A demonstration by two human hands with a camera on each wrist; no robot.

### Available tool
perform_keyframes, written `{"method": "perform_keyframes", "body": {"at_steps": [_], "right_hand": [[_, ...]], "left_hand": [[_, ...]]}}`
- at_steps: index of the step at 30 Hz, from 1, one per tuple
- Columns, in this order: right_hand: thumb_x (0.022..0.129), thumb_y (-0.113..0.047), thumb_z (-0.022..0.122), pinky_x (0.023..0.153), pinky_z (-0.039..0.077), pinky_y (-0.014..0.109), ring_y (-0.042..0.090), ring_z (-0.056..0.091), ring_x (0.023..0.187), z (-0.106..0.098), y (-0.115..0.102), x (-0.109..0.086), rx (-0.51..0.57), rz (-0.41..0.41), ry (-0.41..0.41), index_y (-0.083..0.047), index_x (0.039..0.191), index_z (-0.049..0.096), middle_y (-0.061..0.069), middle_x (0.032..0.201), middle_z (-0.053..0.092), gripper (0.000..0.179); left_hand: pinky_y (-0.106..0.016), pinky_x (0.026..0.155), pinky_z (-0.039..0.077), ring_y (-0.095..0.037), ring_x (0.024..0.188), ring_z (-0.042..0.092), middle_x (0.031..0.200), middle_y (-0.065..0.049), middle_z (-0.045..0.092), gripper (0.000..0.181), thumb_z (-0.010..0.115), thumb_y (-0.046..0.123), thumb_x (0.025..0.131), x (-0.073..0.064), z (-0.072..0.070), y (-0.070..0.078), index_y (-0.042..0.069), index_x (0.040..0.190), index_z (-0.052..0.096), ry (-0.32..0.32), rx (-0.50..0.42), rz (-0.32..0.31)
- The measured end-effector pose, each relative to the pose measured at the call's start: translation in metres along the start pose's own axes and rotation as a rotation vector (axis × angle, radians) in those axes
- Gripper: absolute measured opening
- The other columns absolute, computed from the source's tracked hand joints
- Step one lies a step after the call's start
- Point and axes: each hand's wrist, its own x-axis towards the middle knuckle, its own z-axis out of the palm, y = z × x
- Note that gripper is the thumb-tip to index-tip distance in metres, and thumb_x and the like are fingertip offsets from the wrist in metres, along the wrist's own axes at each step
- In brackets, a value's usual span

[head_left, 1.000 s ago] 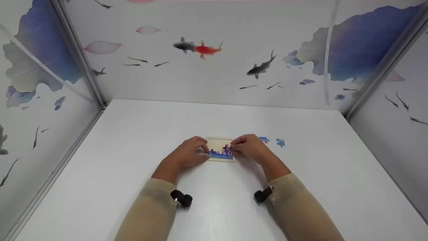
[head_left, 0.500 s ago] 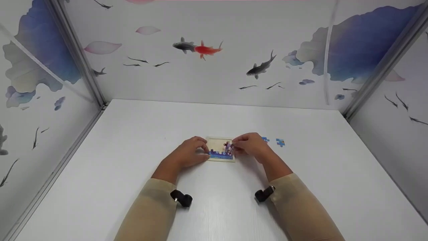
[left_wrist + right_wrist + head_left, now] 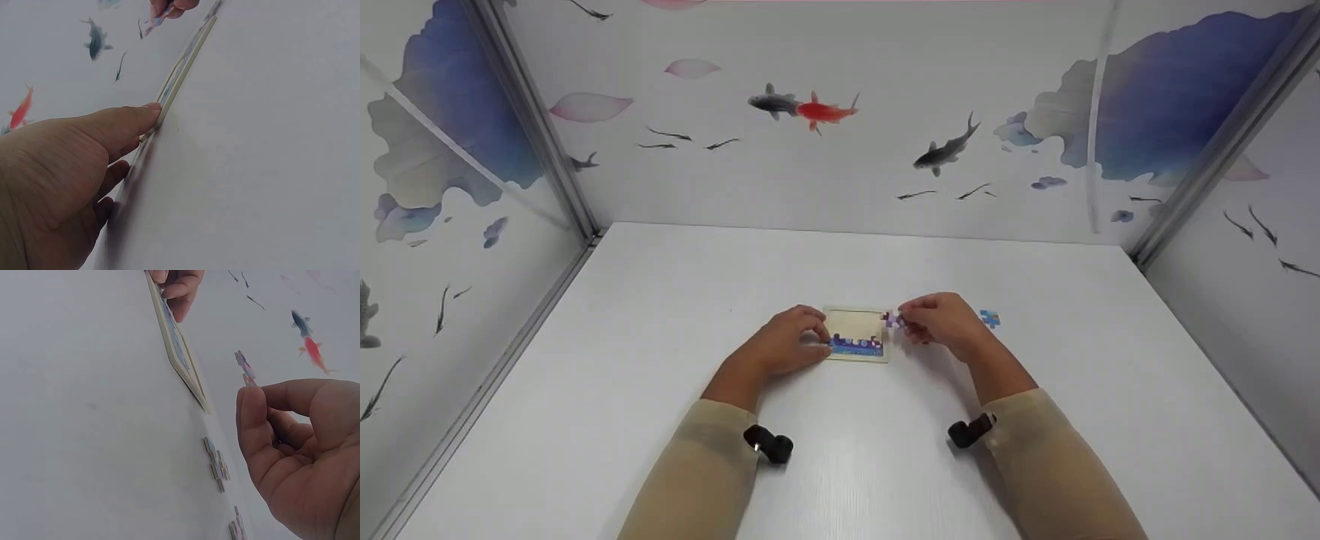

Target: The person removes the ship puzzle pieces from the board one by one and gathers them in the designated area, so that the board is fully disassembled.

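Note:
A small wooden jigsaw puzzle tray point(image 3: 851, 322) lies flat in the middle of the white table. Blue and purple pieces point(image 3: 855, 347) fill its lower part; bare wood shows above them. My left hand point(image 3: 789, 341) holds the tray's left side, with the thumb point(image 3: 143, 117) on its near edge. Between thumb and fingertips, my right hand point(image 3: 949, 326) pinches a purplish puzzle piece point(image 3: 244, 367). This piece is held up off the table, by the tray's upper right corner. The fingertips cover part of it.
Loose on the table right of the tray lie a puzzle piece point(image 3: 216, 464) and another blue one point(image 3: 989, 319); the right hand hides the nearer one in the head view. Printed wall panels point(image 3: 840, 180) enclose the table's back and sides.
My right hand has drawn back to the right and slightly up from the tray, carrying the purplish puzzle piece from over the tray's right side. My left hand has stayed in place.

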Motion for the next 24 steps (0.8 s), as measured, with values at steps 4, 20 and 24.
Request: {"method": "perform_keyframes", "body": {"at_steps": [4, 20, 24], "right_hand": [[0.106, -0.025, 0.067, 0.079, 0.063, 0.025, 0.018, 0.071, 0.089, -0.014, 0.004, -0.002, -0.012, 0.02, 0.013, -0.005, 0.126, 0.073, 0.01, 0.112, 0.074, 0.029], [0.108, -0.027, 0.066, 0.085, 0.063, 0.023, 0.014, 0.071, 0.097, -0.097, 0.046, -0.027, -0.026, 0.067, 0.074, -0.003, 0.139, 0.066, 0.008, 0.121, 0.072, 0.04], [0.108, -0.03, 0.066, 0.085, 0.063, 0.024, 0.015, 0.071, 0.097, -0.112, 0.056, -0.033, -0.058, 0.092, 0.081, -0.003, 0.142, 0.064, 0.01, 0.124, 0.07, 0.044]], "left_hand": [[-0.051, 0.131, 0.036, -0.032, 0.155, 0.046, 0.156, -0.004, 0.057, 0.013, 0.074, 0.031, 0.1, 0.0, 0.001, -0.001, 0.021, 0.109, 0.075, 0.001, 0.001, -0.017], [-0.049, 0.133, 0.033, -0.029, 0.157, 0.044, 0.158, 0.0, 0.057, 0.014, 0.075, 0.033, 0.099, 0.003, 0.001, 0.002, 0.024, 0.11, 0.075, -0.005, 0.026, -0.075], [-0.05, 0.132, 0.033, -0.03, 0.157, 0.044, 0.158, -0.001, 0.056, 0.014, 0.075, 0.033, 0.099, 0.002, 0.002, 0.001, 0.024, 0.11, 0.075, -0.001, 0.011, -0.061]]}}
